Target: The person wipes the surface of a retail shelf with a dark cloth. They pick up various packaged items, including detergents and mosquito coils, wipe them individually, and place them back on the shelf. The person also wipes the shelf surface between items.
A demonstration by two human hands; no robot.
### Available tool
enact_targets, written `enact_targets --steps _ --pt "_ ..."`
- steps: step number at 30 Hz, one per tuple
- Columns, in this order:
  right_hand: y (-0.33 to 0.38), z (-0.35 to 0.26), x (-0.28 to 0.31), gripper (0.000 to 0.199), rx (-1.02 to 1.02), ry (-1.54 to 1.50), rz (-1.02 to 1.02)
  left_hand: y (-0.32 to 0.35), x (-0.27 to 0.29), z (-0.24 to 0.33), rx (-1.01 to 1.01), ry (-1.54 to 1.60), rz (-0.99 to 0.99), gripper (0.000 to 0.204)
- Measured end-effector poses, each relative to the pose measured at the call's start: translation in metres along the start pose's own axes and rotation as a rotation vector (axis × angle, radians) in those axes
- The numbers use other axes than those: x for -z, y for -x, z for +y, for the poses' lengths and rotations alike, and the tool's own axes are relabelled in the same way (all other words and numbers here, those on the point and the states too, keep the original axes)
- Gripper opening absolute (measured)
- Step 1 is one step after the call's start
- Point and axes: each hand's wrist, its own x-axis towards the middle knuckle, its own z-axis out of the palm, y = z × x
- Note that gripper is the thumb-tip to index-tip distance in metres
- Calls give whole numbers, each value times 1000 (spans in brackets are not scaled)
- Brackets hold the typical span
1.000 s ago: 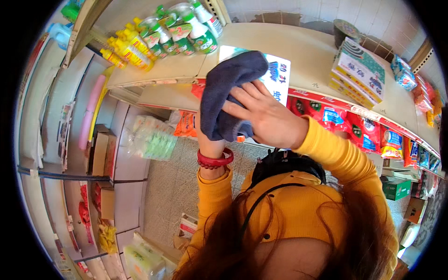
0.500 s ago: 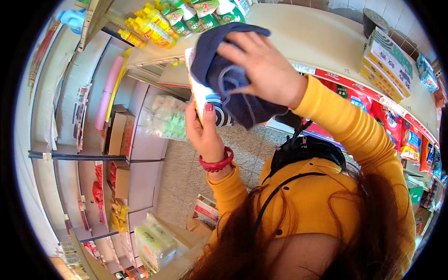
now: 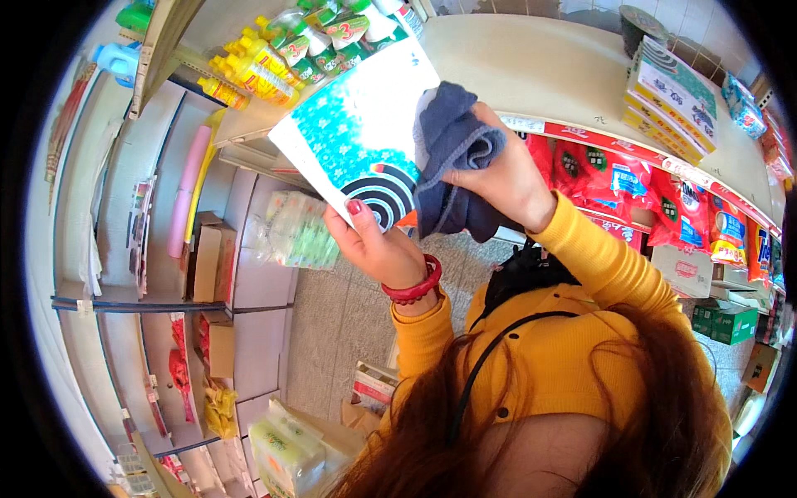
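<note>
A flat mosquito coil box point(image 3: 353, 124), white and blue with a dark spiral pictured on it, is held up tilted in front of the shelf, its broad face catching bright glare. My left hand point(image 3: 372, 242), wearing a red bracelet, grips its lower edge with the thumb on the face. Bunched in my right hand point(image 3: 508, 178) is a dark blue cloth point(image 3: 448, 145), which lies against the box's right side. The fingers of that hand are curled round the folds, and part of them is hidden by the cloth.
On the pale shelf top point(image 3: 531, 70) stand yellow bottles point(image 3: 264, 65) and green-and-white bottles point(image 3: 336, 37) at left. A stack of similar boxes point(image 3: 671, 104) and a dark bucket point(image 3: 641, 29) are at right. Red bags point(image 3: 610, 183) fill the shelf below. Side shelves hold a pink roll point(image 3: 189, 191).
The box has turned from nearly edge-on to show its broad face. My right hand and the cloth have moved from over it to its right side, slightly lower.
</note>
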Motion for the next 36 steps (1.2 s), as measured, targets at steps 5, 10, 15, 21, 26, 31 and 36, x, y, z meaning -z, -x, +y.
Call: enact_targets --steps 5,10,15,21,26,31,36 --pt "-9 -1 26 63 -1 -173 -82 8 5 -14 143 90 -140 31" --pt "-16 -29 57 56 183 -1 -232 -32 28 4 99 -115 -327 47" --pt "-19 -54 70 52 420 241 -355 -41 44 32 238 -598 -620 45" --pt "-36 -52 78 49 535 191 -276 -21 51 16 172 -428 -391 34" --pt "-107 -47 105 54 528 633 101 -32 55 8 150 -243 -11 40" --pt "-150 56 114 69 -207 1345 -101 -59 65 0 147 -172 101 42" --pt "-174 139 128 60 -450 1290 -160 -112 88 -27 104 -67 65 45"
